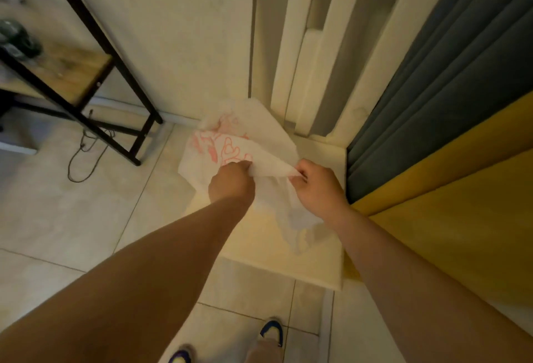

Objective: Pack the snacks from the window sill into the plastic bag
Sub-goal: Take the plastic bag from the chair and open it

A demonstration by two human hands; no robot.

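Note:
A thin white plastic bag (253, 135) with a red print hangs in front of me, above the floor near the radiator. My left hand (232, 181) is closed on the bag's edge by the red print. My right hand (317, 186) pinches the same edge a little to the right, and the film is stretched between the two hands. Loose plastic droops below them. No snacks and no window sill are in view.
A white radiator (314, 54) stands against the wall ahead. Grey curtains (450, 74) and a yellow padded surface (450, 209) fill the right side. A black-framed wooden shelf (72, 74) stands at left with a cable (83, 158) on the tiled floor. My shoes (271, 331) show below.

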